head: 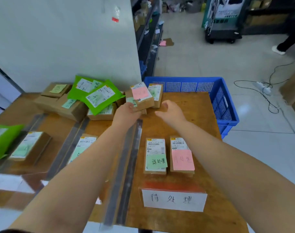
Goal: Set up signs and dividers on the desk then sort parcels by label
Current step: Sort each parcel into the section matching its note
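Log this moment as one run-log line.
left hand: grips pink-note box | right hand: open beside it | right section: two boxes by sign

green pouch (pixel 2 142) cut off at left edge, blurred

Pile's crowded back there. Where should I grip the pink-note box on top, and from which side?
Grip the pink-note box across its long side edges at the near end, coming from the front. It lies tilted atop other boxes, with another box close on its right; the left hand is already under its near left corner.
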Demonstrator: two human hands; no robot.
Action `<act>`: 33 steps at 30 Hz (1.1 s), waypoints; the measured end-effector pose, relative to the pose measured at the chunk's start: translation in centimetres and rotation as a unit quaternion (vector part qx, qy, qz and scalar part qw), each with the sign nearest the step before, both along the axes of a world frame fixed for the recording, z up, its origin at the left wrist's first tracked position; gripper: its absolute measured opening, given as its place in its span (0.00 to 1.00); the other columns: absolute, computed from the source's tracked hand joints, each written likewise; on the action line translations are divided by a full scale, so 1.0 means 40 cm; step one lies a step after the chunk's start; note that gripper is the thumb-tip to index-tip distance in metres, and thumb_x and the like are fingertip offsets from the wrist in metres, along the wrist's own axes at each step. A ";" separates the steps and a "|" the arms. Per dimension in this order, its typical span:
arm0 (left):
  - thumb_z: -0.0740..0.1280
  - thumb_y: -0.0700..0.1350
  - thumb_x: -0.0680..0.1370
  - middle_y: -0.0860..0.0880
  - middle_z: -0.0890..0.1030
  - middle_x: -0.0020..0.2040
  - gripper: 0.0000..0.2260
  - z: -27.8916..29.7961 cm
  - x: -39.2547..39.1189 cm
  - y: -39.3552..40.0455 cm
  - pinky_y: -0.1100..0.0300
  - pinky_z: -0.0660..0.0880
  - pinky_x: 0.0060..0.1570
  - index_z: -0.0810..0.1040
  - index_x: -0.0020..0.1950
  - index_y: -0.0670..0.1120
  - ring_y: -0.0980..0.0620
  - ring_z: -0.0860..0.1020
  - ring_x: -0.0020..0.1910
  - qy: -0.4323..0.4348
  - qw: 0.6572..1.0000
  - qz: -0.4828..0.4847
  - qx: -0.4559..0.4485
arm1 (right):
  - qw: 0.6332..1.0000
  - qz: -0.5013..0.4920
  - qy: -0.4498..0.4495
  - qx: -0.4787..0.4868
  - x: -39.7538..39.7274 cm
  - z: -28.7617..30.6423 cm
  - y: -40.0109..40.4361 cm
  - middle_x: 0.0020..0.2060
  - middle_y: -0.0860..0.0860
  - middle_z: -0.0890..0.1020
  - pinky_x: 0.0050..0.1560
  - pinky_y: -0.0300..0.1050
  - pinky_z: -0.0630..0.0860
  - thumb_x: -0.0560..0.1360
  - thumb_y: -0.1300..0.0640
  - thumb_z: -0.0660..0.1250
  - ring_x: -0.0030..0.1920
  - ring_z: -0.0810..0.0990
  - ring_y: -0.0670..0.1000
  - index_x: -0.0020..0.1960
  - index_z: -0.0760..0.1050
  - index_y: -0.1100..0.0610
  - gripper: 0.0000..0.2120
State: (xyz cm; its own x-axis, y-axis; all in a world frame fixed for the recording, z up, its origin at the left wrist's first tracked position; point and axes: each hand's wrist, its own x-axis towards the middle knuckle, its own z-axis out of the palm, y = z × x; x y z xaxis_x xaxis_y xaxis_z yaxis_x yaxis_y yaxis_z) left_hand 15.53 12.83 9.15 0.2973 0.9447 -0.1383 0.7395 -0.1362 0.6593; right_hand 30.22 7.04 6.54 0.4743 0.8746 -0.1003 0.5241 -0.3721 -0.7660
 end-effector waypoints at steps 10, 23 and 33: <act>0.65 0.48 0.77 0.45 0.74 0.66 0.23 -0.083 0.052 0.314 0.59 0.67 0.50 0.68 0.69 0.42 0.46 0.73 0.63 -0.012 0.998 0.009 -0.056 | 0.999 -0.015 -0.008 -0.046 0.013 -0.056 0.328 0.66 0.53 0.73 0.54 0.42 0.70 0.75 0.51 0.67 0.64 0.73 0.53 0.68 0.68 0.56 0.24; 0.63 0.42 0.77 0.44 0.79 0.59 0.12 -0.240 0.149 0.493 0.55 0.77 0.54 0.76 0.59 0.42 0.47 0.78 0.56 -0.055 0.979 0.056 -0.189 | 0.994 -0.074 0.035 -0.070 0.058 -0.183 0.506 0.65 0.54 0.75 0.35 0.28 0.66 0.77 0.55 0.65 0.63 0.75 0.51 0.67 0.69 0.58 0.20; 0.65 0.42 0.77 0.47 0.80 0.59 0.15 -0.103 0.192 0.314 0.62 0.74 0.44 0.73 0.65 0.46 0.55 0.74 0.45 -0.203 0.973 0.080 -0.081 | 0.974 -0.137 0.162 0.078 0.093 -0.061 0.337 0.63 0.53 0.77 0.54 0.39 0.72 0.73 0.61 0.70 0.63 0.75 0.50 0.65 0.71 0.58 0.21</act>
